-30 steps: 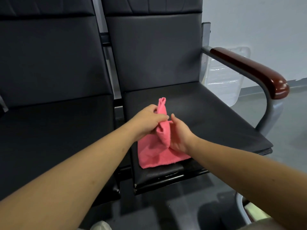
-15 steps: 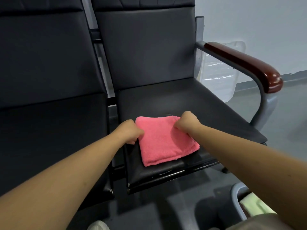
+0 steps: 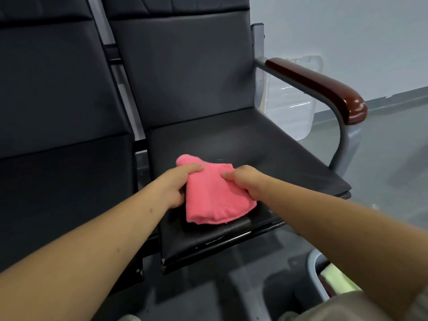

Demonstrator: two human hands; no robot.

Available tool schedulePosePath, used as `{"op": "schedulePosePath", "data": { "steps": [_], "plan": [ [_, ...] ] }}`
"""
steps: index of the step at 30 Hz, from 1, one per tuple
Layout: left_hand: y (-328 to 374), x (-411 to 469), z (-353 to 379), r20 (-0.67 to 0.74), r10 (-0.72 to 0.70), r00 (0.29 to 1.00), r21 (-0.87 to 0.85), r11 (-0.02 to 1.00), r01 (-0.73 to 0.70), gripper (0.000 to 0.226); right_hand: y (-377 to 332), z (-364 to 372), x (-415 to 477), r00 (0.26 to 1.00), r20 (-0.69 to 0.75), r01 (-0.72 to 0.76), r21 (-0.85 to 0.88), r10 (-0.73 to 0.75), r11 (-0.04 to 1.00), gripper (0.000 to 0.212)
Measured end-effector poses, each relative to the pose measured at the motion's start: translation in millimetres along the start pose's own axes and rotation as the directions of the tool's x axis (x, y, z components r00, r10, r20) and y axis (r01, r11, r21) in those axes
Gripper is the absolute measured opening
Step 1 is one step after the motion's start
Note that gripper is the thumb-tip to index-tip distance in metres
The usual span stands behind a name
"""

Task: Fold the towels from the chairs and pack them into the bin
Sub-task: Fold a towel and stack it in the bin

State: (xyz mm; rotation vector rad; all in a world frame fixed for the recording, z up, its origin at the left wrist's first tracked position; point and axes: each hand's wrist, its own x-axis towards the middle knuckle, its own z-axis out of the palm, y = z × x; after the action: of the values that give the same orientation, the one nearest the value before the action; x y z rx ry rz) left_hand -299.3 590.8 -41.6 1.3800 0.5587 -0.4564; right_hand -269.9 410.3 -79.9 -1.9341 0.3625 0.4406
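Observation:
A folded pink towel [image 3: 214, 198] is at the front of the right-hand black chair seat [image 3: 266, 149], its far edge bunched up. My left hand [image 3: 178, 184] grips the towel's left side, fingers curled over its top. My right hand [image 3: 245, 181] grips its right side the same way. The towel's near edge hangs just above the seat front. At the bottom right, the grey bin [image 3: 316, 276] shows part of its rim, with a pale green towel [image 3: 337, 280] inside.
A second black chair seat [image 3: 64, 186] stands to the left. The right chair has a brown armrest [image 3: 322, 86] on a grey metal frame. A clear plastic container [image 3: 291, 100] sits behind it by the wall. Grey floor [image 3: 393, 163] lies to the right.
One second ago both hands were folding the towel upright; half a second ago it lay flat and folded under my fists. Now both hands grip its sides and its far edge is raised.

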Motion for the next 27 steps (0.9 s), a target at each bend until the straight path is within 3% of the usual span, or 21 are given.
{"op": "schedulePosePath", "data": {
  "steps": [4, 6, 10, 15, 22, 27],
  "plan": [
    [7, -15, 18, 0.189, 0.119, 0.975, -0.131, 0.987, -0.095, 0.047, -5, -18, -10, 0.982, 0.183, -0.113, 0.433, 0.035, 0.894, 0.031],
    [10, -25, 29, 0.271, 0.184, 0.945, -0.198, 0.971, -0.133, 0.045, -10, -28, -14, 0.975, 0.222, -0.103, 0.501, -0.012, 0.859, 0.032],
    [23, -46, 58, 0.259, 0.31, 0.915, -0.292, 0.928, -0.232, 0.037, -19, -61, -31, 0.98, 0.167, -0.014, 0.602, -0.108, 0.799, 0.032],
    [27, -57, 103, 0.336, 0.32, 0.886, -0.239, 0.939, -0.249, 0.05, 6, -120, -59, 0.964, 0.191, -0.035, 0.784, -0.187, 0.62, 0.029],
    [15, -57, 191, 0.513, 0.183, 0.838, 0.017, 0.975, -0.223, 0.055, 76, -192, -93, 0.993, 0.001, 0.063, 0.833, -0.115, 0.55, 0.023],
    [-21, -47, 261, 0.613, 0.12, 0.781, 0.163, 0.948, -0.275, 0.043, 144, -226, -112, 0.975, -0.219, 0.198, 0.805, -0.03, 0.559, 0.043]
  ]
}}
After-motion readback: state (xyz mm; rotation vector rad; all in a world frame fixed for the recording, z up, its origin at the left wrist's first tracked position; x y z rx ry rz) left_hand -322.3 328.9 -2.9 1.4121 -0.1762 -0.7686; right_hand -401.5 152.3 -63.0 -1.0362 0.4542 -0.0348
